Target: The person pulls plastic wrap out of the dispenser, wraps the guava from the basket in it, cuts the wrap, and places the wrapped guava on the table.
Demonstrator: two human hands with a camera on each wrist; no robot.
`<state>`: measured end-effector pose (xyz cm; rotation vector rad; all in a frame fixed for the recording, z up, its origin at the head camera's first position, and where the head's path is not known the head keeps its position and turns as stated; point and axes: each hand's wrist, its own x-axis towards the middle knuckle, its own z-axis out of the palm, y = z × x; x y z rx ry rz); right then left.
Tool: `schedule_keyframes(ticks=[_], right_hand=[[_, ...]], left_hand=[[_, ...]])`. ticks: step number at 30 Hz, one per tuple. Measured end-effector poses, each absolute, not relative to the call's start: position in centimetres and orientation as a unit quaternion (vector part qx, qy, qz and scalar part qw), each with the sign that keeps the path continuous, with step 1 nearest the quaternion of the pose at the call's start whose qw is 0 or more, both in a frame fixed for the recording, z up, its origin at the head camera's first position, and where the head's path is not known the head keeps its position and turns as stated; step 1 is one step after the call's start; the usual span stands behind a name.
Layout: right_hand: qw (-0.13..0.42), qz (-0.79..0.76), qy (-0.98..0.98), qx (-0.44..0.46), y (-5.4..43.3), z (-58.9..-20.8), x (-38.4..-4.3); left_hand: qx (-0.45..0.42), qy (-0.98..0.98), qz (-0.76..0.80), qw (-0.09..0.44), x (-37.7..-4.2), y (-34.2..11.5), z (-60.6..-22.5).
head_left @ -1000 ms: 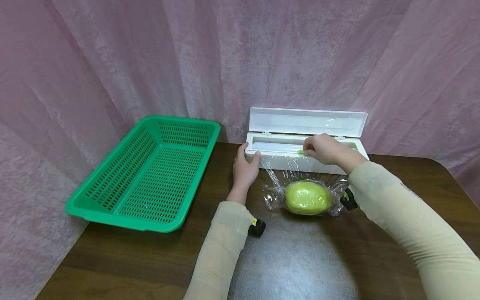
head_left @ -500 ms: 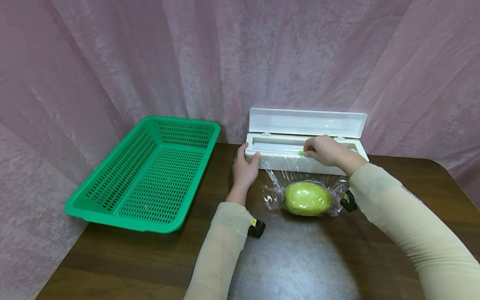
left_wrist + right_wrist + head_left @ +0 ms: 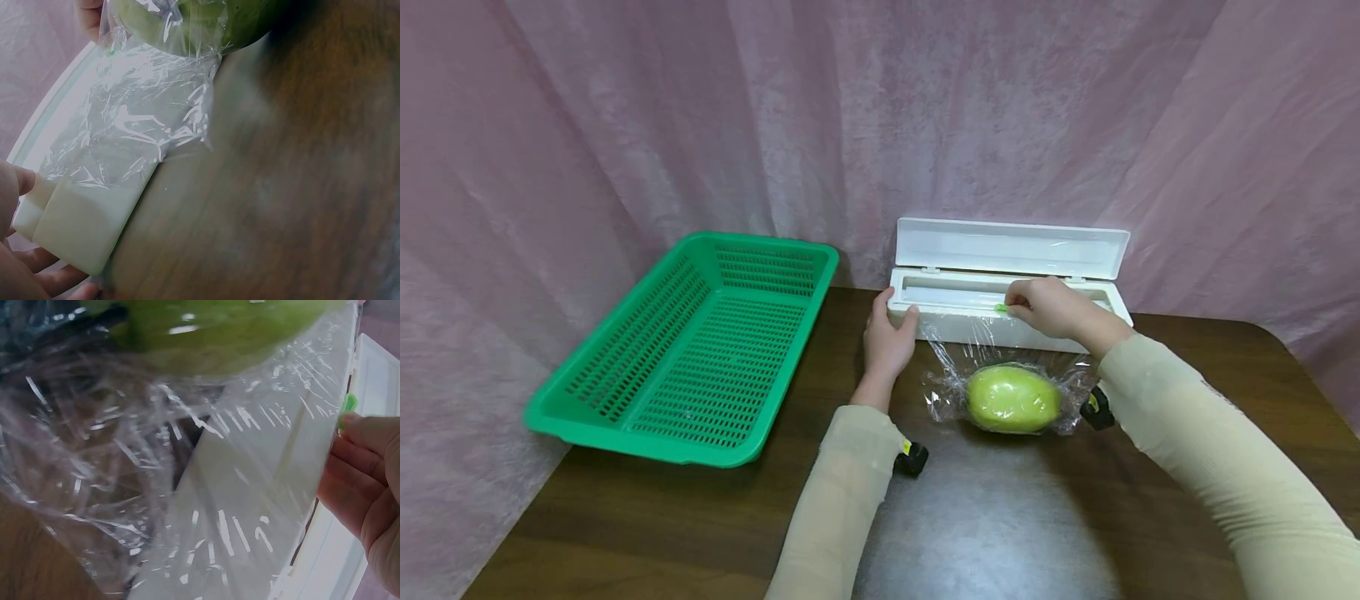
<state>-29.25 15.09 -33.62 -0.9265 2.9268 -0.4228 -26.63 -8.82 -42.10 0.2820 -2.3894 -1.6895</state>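
A white cling film dispenser (image 3: 955, 327) lies on the table at the back with its lid (image 3: 1011, 248) raised. My left hand (image 3: 889, 343) holds its left end, thumb on the front side and fingers round the end. Between thumb and fingers, my right hand (image 3: 1051, 307) pinches a small green slide cutter (image 3: 1001, 308) at the dispenser's front edge. Clear cling film (image 3: 140, 119) stretches from that edge down to a yellow-green oval fruit (image 3: 1013, 400), which is wrapped in film and sits in front of the box. Bunched film sticks out at both ends of the fruit.
A green slotted plastic basket (image 3: 760, 400) stands on the left of the dark wooden table (image 3: 647, 517). Pink curtains (image 3: 820, 108) hang behind and to the left. Black wrist cameras (image 3: 912, 459) sit at both cuffs, the right one close to the fruit's film.
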Motion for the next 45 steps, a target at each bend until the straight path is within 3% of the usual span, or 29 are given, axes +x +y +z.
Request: schedule_keyframes(ticks=[15, 45], right_hand=[[-0.009, -0.11, 0.938, -0.329, 14.3, -34.0, -29.6], [-0.006, -0.115, 0.939, -0.323, 14.4, -33.8, -29.3]], left_hand=[[0.099, -0.814, -0.562, 0.113, -26.6, -8.8, -42.0], [0.099, -0.814, -0.562, 0.107, -26.3, -8.9, -41.5]])
